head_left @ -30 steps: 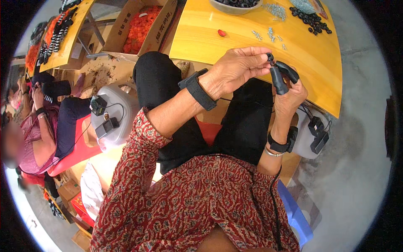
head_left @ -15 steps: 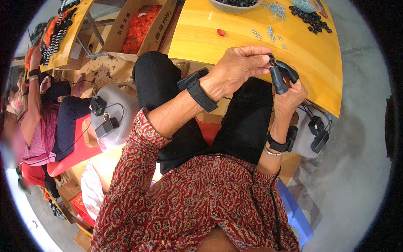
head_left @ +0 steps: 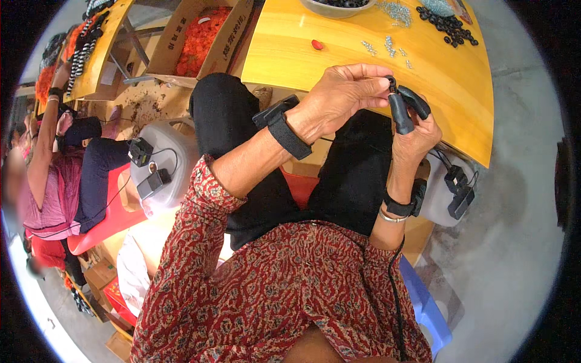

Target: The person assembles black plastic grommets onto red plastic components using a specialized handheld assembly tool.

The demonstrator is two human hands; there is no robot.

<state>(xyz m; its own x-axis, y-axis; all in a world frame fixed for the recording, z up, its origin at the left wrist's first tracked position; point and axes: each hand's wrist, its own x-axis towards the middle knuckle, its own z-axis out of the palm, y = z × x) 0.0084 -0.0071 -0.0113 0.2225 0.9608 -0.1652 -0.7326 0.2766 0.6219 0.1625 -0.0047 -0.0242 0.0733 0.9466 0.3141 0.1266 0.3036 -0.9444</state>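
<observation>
Above the yellow worktable [head_left: 339, 66] scattered with small parts, the right hand [head_left: 417, 130] clasps a black forked plastic piece [head_left: 404, 109] while the left hand [head_left: 342, 97] pinches a small black ring [head_left: 391, 80] at its tip, best seated squarely with steady pressure.

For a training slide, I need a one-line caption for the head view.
Left hand presses a small black ring onto black parts held in the right hand above a yellow table.
</observation>
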